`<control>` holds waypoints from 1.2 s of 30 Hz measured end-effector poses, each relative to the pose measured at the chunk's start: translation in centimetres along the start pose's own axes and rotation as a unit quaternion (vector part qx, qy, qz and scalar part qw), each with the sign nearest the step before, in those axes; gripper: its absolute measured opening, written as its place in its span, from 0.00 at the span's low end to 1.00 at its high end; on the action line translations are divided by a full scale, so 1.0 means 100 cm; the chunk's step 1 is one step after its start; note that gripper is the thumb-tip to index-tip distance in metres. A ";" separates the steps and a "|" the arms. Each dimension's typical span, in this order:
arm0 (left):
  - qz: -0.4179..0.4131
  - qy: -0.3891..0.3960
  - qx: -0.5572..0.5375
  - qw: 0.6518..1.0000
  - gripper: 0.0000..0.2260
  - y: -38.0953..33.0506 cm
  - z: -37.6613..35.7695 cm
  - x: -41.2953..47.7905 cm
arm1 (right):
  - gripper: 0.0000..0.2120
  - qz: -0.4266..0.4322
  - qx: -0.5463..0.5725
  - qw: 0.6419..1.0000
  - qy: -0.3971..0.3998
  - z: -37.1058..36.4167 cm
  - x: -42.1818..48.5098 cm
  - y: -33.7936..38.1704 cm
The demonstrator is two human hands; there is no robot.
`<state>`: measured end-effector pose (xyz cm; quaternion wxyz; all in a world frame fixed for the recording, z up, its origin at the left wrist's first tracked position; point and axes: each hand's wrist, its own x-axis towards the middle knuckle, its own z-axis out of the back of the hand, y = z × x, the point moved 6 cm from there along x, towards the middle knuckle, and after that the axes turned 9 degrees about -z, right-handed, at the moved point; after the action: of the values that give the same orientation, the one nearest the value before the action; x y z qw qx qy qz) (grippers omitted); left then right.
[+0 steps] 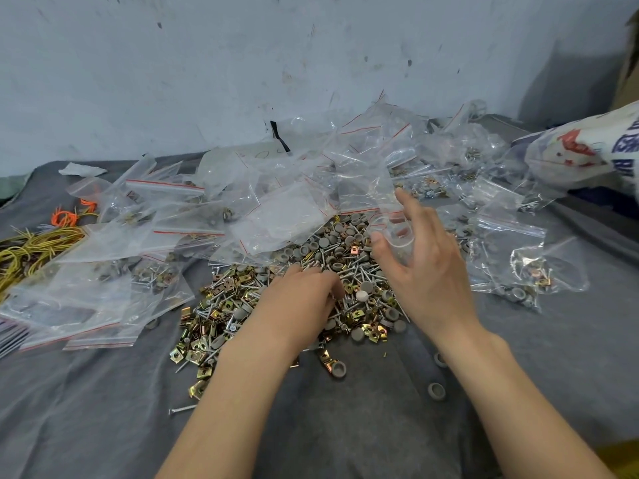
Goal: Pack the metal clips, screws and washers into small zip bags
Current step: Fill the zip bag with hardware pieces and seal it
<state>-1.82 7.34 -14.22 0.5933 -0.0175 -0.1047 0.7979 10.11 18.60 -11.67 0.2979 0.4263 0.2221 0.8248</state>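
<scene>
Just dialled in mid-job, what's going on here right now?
A person is bagging hardware. The left hand has its fingers down in the loose pile of clips, screws and washers on the grey cloth; whether it has picked anything up is hidden. The right hand holds a small zip bag over the pile. Filled bags lie to the right.

Brass-gold clips (221,299), grey washers (325,242), silver screws (359,271), clear red-lined zip bags (166,186), grey cloth (345,426), yellow bands (31,250)
</scene>
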 end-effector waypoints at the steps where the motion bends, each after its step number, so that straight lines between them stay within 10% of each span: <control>1: -0.001 0.000 -0.001 1.000 0.10 0.000 0.000 0.000 | 0.28 -0.001 0.001 1.000 0.002 -0.001 0.000 -0.001; 12: 0.068 -0.082 -0.056 0.993 0.12 0.041 0.024 -0.014 | 0.28 0.068 -0.026 0.995 0.069 -0.016 -0.005 0.008; 18: 0.024 -0.225 -0.308 0.924 0.09 0.015 0.043 -0.005 | 0.29 0.084 -0.023 0.994 0.060 -0.019 -0.006 0.010; 33: 0.039 -0.266 -0.471 0.840 0.09 -0.006 0.050 0.011 | 0.30 0.089 -0.010 0.993 0.073 -0.017 -0.006 0.007; 36: 0.019 -0.210 -0.450 0.867 0.09 -0.015 0.043 0.016 | 0.32 0.086 -0.006 0.994 0.075 -0.016 -0.006 0.006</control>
<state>-1.56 8.63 -9.57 0.4695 -0.1165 -0.5749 0.6600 8.85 17.61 -12.49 0.2114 0.3792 0.2011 0.8781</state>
